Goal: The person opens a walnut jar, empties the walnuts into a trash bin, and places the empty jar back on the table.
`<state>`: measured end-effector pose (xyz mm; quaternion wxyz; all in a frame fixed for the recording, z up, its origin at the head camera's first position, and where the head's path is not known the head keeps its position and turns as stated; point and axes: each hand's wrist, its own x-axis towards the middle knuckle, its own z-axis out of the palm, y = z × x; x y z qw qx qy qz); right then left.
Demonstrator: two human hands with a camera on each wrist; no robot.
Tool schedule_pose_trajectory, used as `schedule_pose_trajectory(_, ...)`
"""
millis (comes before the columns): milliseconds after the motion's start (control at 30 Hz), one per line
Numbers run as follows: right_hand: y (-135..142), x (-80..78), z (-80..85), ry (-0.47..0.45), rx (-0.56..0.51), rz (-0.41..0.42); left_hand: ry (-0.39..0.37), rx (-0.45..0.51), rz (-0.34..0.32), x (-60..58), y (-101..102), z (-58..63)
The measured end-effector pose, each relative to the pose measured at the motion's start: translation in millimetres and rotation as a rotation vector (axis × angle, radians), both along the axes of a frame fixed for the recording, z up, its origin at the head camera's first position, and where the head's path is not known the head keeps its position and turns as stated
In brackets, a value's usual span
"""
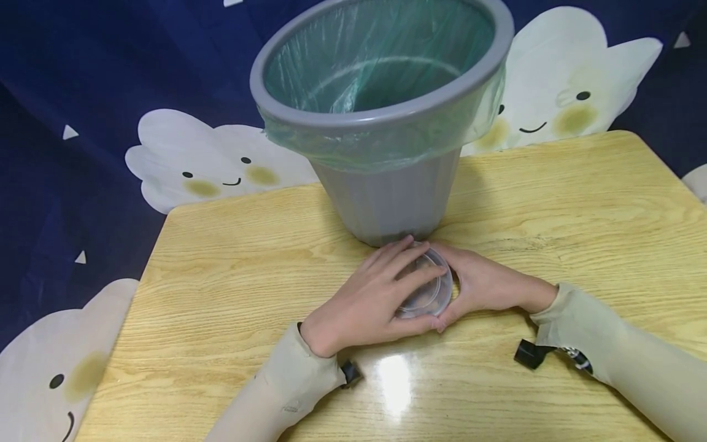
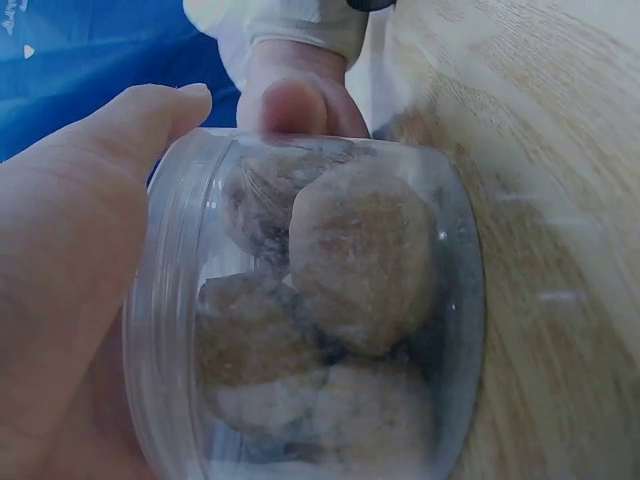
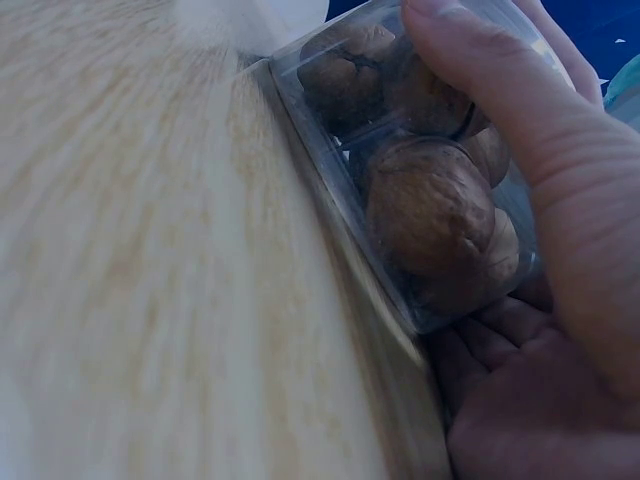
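A clear plastic jar (image 2: 460, 300) with several walnuts (image 3: 430, 200) inside stands upright on the table. Its round clear lid (image 1: 428, 301) is on top. My left hand (image 1: 375, 294) spreads over the lid, fingers across the top and thumb at the near rim. From the right side, my right hand (image 1: 480, 279) grips the jar's body, with the thumb on the near side and the fingers round the far side. Both thumbs meet at the jar's near edge in the head view.
Just behind the jar stands a grey trash bin (image 1: 386, 196) lined with a green plastic bag (image 1: 364, 147). The wooden table (image 1: 221, 276) backs onto a dark blue cloth (image 1: 110, 55) with white smiling clouds.
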<state>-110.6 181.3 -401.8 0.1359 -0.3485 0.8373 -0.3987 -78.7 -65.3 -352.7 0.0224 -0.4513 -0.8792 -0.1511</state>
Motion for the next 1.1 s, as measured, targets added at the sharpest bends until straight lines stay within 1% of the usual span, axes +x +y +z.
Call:
schedule_pose_trajectory(200,-0.1,0.4,-0.1,-0.022,-0.013,0.005,0.021,0.006,0.001,1.2,0.7,0.4)
schedule_pose_trajectory(367,-0.7,0.8,1.5,-0.019,-0.01,0.001,0.025,-0.007,0.006,2.5,1.3,0.6)
schedule_pose_trajectory(633,-0.6,0.7,1.9,-0.014,-0.001,-0.005,-0.004,-0.027,0.022,4.5,2.3,1.8)
schedule_pose_trajectory(833,-0.3,0.4,1.5,-0.009,-0.002,-0.003,-0.014,-0.029,0.017,4.0,1.6,2.3)
schedule_pose_trajectory(1100,-0.4,0.2,-0.2,-0.008,-0.001,0.006,-0.079,-0.034,0.014,3.7,-0.8,4.7)
